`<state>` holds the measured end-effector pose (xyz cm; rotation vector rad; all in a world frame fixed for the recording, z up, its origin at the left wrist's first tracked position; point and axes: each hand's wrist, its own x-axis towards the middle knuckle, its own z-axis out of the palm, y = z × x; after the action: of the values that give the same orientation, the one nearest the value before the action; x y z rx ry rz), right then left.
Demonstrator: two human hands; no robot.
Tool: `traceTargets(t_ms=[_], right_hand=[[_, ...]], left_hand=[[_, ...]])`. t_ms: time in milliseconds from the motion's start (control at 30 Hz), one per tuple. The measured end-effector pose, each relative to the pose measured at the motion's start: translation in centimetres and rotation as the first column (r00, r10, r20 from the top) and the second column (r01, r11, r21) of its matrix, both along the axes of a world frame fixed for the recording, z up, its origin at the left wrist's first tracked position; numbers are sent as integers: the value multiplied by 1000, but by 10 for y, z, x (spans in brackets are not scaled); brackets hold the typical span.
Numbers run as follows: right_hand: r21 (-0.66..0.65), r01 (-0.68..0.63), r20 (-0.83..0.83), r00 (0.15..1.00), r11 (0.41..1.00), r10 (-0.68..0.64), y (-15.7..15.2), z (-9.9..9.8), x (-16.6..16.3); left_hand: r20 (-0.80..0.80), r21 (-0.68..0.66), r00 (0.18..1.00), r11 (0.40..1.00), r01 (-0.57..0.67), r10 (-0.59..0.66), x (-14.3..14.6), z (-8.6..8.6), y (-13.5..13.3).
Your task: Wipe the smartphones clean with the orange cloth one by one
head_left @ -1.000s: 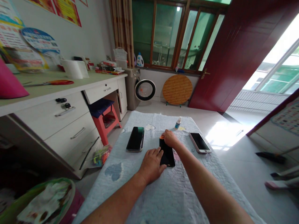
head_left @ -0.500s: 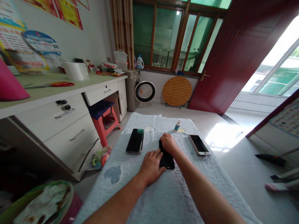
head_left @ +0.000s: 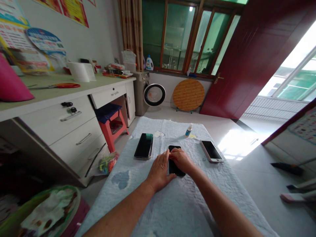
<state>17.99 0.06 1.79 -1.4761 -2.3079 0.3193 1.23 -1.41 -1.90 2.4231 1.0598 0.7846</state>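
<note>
A black smartphone (head_left: 177, 170) lies face up on the blue cloth-covered table, partly hidden under my hands. My left hand (head_left: 160, 171) braces it, with straight fingers along its left edge and the thumb at its near end. Over the upper part of the screen, my right hand (head_left: 181, 159) is closed with curled fingers pressed down. Whatever those fingers may hold is hidden. To the left rests a second dark phone (head_left: 144, 145), and to the right a white-framed phone (head_left: 211, 151). Beyond my hands stands a small white bottle (head_left: 188, 130) with a blue label.
A pale desk (head_left: 96, 87) with drawers runs along the left, holding scissors (head_left: 66, 85) and a paper roll (head_left: 78, 71). A red stool (head_left: 111, 126) stands below it. A waste bin (head_left: 80, 210) is at lower left. Farther back are a washing machine (head_left: 139, 98) and a round wooden board (head_left: 189, 94).
My right hand has turned, its fingers now curled near my left fingertips. My left fingers have shifted from over the phone's screen toward its left edge. The camera view has moved slightly.
</note>
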Motion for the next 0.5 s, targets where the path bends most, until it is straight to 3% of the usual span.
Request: traceTargets(t_ms=[267,367,500], right_hand=[[-120,-90,-63,995,989,83,-57,11,-2],[-100,-104,-59,993,990,98,-62,11,1],[-31,9,-8,1000,999,-9,-52,4,9]], left_hand=[[-135,-50,991,999,1,-8,0,11,-1],[-181,-54,983,998,13,-22,0,13,-1],[-183,-54,983,998,12,-22,0,14,-2]])
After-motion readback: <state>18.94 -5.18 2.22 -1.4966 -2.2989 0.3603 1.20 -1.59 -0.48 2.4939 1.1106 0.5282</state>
